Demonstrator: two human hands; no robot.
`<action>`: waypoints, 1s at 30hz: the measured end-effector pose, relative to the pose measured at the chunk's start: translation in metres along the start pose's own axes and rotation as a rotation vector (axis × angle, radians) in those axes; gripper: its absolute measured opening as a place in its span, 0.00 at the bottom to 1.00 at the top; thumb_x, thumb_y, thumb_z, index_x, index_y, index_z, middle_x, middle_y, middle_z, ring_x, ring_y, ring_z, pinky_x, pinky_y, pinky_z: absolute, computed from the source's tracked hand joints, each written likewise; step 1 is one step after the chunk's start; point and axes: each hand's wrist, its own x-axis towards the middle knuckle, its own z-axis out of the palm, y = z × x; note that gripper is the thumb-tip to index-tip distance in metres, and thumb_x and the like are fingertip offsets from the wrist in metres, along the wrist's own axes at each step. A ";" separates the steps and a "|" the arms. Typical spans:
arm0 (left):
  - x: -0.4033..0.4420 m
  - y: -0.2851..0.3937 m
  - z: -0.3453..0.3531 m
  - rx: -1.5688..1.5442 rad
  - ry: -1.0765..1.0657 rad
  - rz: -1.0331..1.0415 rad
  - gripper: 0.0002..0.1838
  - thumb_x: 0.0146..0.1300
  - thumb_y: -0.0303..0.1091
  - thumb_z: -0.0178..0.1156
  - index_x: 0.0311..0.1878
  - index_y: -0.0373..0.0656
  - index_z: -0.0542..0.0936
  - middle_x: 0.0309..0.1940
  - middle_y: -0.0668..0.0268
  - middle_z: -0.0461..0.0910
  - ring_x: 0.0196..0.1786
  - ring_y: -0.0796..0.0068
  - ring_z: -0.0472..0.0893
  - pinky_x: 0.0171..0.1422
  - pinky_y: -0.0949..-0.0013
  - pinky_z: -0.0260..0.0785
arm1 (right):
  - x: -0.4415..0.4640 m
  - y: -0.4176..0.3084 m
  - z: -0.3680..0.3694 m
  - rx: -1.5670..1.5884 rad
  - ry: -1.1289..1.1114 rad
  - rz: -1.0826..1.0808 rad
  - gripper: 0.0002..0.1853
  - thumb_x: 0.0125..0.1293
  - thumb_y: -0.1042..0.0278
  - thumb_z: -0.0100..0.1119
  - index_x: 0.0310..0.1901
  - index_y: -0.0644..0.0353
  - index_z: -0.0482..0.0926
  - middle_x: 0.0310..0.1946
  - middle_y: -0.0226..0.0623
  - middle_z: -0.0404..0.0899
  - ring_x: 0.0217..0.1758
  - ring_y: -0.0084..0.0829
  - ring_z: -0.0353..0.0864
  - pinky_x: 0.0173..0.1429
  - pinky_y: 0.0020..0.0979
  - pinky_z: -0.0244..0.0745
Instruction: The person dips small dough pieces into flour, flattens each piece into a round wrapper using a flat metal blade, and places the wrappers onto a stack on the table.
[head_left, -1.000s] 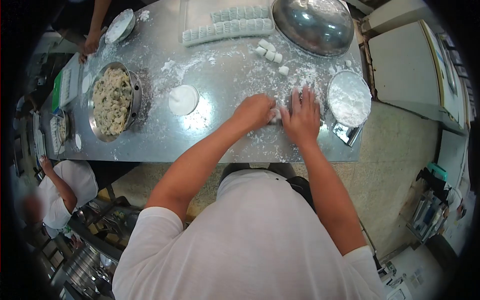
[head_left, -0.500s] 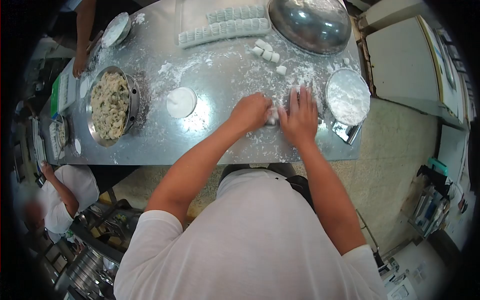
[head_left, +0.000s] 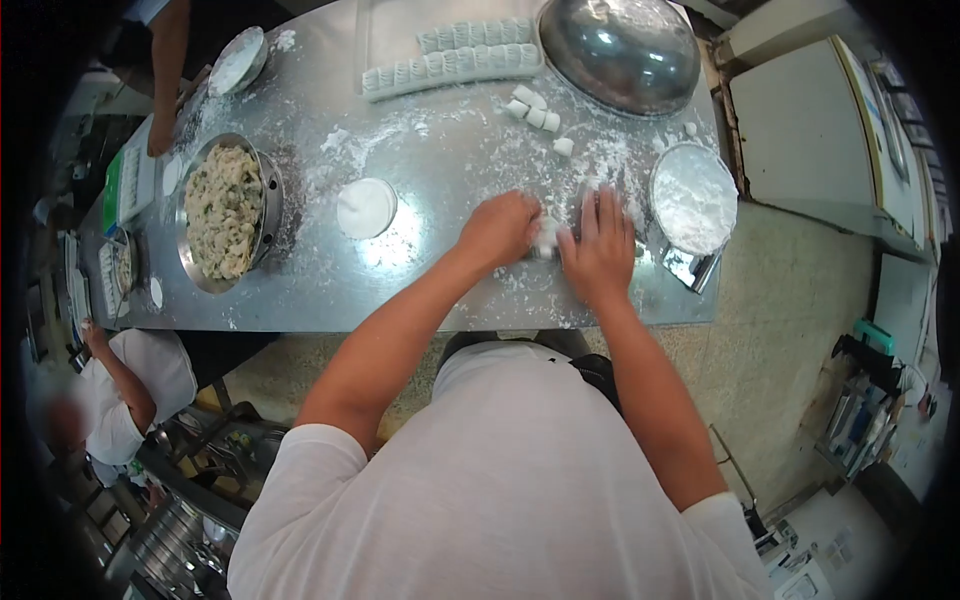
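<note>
My left hand (head_left: pixel 500 232) is closed at the table's near middle, its fingers curled on a small white piece of dough (head_left: pixel 545 238). Beside it, my right hand (head_left: pixel 600 250) lies flat with fingers stretched forward; whatever is under its palm is mostly hidden. Beyond the hands sit several cut dough pieces (head_left: pixel 533 108), with a single one (head_left: pixel 563 147) nearer to me. A stack of round white dough wrappers (head_left: pixel 366 208) lies to the left. Right of my right hand stands a bowl of white flour (head_left: pixel 694 200).
Flour dusts the steel table (head_left: pixel 300 300). A metal bowl of chopped filling (head_left: pixel 222 215) stands left, a tray of dumplings (head_left: pixel 450 66) at the back. An upturned metal bowl (head_left: pixel 625 55) sits back right. A co-worker's arm (head_left: pixel 168 70) reaches in at the far left; another person (head_left: pixel 140 385) is lower left.
Both hands stay in nearly the same place. The dough between them shows a little more and is blurred by motion. The whole view has shifted slightly.
</note>
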 end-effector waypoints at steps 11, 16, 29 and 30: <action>0.004 0.000 0.006 -0.147 0.060 0.007 0.12 0.66 0.32 0.66 0.49 0.36 0.83 0.39 0.50 0.85 0.43 0.44 0.84 0.50 0.49 0.75 | 0.057 -0.006 -0.007 -0.050 0.045 0.028 0.40 0.72 0.41 0.56 0.78 0.59 0.65 0.80 0.54 0.59 0.84 0.54 0.55 0.84 0.58 0.47; -0.014 -0.003 0.006 -0.158 0.004 -0.044 0.12 0.66 0.33 0.66 0.49 0.37 0.83 0.36 0.52 0.86 0.40 0.49 0.85 0.48 0.53 0.76 | -0.041 0.003 -0.008 -0.022 -0.049 -0.052 0.39 0.69 0.43 0.60 0.74 0.61 0.71 0.80 0.51 0.61 0.83 0.53 0.59 0.83 0.57 0.51; 0.003 -0.007 0.007 -0.090 0.125 -0.019 0.10 0.65 0.31 0.66 0.47 0.38 0.85 0.41 0.48 0.86 0.46 0.45 0.85 0.53 0.50 0.76 | 0.013 -0.007 -0.005 0.015 0.040 0.034 0.37 0.72 0.45 0.56 0.76 0.59 0.69 0.79 0.51 0.62 0.83 0.52 0.57 0.84 0.57 0.47; -0.002 -0.005 0.003 -0.169 0.067 -0.076 0.11 0.67 0.32 0.66 0.48 0.38 0.84 0.40 0.50 0.86 0.45 0.51 0.86 0.51 0.54 0.76 | -0.019 -0.004 -0.003 0.038 0.010 0.003 0.35 0.71 0.46 0.57 0.74 0.58 0.71 0.78 0.49 0.64 0.83 0.51 0.59 0.84 0.56 0.47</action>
